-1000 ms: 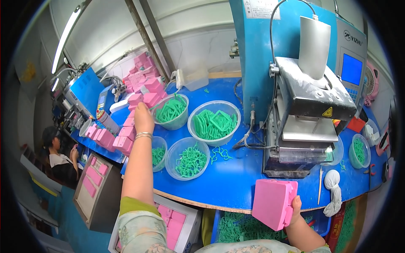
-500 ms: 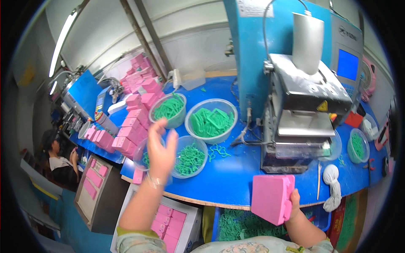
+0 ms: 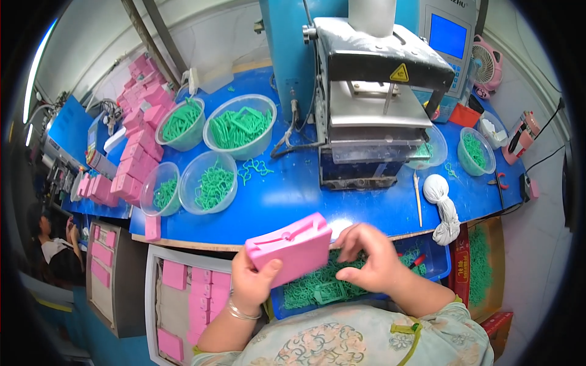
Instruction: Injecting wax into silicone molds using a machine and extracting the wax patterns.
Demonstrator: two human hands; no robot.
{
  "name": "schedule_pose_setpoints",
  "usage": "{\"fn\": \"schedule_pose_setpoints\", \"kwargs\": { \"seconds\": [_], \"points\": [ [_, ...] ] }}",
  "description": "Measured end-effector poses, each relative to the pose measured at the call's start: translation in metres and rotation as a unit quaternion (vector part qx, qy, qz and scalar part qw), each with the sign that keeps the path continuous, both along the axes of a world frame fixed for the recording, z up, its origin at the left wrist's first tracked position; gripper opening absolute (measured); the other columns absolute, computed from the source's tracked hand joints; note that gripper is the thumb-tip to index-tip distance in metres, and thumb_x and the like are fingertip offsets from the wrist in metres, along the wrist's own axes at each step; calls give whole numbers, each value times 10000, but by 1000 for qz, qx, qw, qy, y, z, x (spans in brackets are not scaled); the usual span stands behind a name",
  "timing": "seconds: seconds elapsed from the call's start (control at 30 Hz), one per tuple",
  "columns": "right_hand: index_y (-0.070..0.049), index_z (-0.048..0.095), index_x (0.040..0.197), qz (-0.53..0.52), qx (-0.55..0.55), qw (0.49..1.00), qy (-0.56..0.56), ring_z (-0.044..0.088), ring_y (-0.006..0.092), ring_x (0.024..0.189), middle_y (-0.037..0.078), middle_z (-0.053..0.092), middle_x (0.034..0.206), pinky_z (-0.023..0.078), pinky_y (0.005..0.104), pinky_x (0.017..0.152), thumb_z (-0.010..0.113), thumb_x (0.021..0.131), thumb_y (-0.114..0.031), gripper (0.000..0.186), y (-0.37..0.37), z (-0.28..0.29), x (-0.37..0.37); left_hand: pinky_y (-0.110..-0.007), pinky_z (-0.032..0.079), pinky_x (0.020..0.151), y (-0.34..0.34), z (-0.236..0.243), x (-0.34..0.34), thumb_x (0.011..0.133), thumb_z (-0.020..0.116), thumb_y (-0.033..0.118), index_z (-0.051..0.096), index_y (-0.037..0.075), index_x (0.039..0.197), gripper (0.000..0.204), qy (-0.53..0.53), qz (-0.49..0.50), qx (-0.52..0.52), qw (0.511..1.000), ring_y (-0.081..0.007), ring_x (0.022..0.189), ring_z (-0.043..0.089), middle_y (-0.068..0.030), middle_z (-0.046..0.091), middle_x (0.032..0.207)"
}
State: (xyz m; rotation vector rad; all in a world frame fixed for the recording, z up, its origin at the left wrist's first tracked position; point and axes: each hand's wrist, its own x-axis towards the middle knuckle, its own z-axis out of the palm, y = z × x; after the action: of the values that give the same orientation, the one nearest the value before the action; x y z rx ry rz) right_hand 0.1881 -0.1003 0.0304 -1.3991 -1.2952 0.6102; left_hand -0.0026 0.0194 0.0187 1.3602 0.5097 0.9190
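Note:
My left hand (image 3: pixel 251 285) grips a pink rubber mould (image 3: pixel 300 251) in front of the table's near edge. The mould is a thick rectangular block, tilted, and a groove with a small hole shows along its upper side. Just right of it is my right hand (image 3: pixel 377 262), fingers bent and apart with nothing between them. Beneath both hands sits a blue tray (image 3: pixel 444 268) full of thin green wax pieces (image 3: pixel 317 283). Beyond the mould stands a clamp machine (image 3: pixel 378 110) with a metal plate; no mould is visible in it.
Clear bowls of green pieces, among them a large bowl (image 3: pixel 271 137), stand left of the machine. Pink moulds (image 3: pixel 137 152) are stacked farther left. A white box (image 3: pixel 155 305) holds more. A wooden stick (image 3: pixel 417 198) and white cloth bundle (image 3: pixel 441 207) lie right. Another person (image 3: pixel 58 250) sits far left.
The pink mould has passed from my right hand to my left. My left hand has come down from near the bowls; my right hand has let go. The view has shifted right.

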Motion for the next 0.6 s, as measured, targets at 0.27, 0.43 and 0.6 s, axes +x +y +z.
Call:
{"fn": "schedule_pose_setpoints", "kwargs": {
  "seconds": [0.27, 0.43, 0.6],
  "points": [
    [-58, 612, 738, 274, 108, 952, -79, 558, 269, 577, 84, 560, 644, 429, 335, 505, 711, 667, -381, 345, 11, 16, -4, -321, 469, 763, -22, -10, -9, 731, 717, 355, 518, -10, 1076, 540, -65, -198, -147, 967, -214, 869, 573, -150, 567, 961],
    [-43, 537, 656, 238, 165, 952, -98, 478, 270, 455, 82, 498, 577, 359, 340, 415, 675, 682, -298, 291, 8, 3, -6, -321, 471, 759, -18, 0, -5, 746, 690, 412, 570, -27, 1012, 526, -91, -231, -87, 965, -225, 865, 586, -162, 596, 916],
    [-45, 604, 712, 144, 120, 967, -170, 553, 270, 545, 83, 561, 620, 434, 336, 486, 671, 699, -341, 304, 7, 5, -4, -315, 474, 749, -23, 9, -9, 750, 696, 376, 599, -33, 942, 463, -11, -101, 8, 995, -227, 829, 595, -162, 606, 899]
  ]
}}
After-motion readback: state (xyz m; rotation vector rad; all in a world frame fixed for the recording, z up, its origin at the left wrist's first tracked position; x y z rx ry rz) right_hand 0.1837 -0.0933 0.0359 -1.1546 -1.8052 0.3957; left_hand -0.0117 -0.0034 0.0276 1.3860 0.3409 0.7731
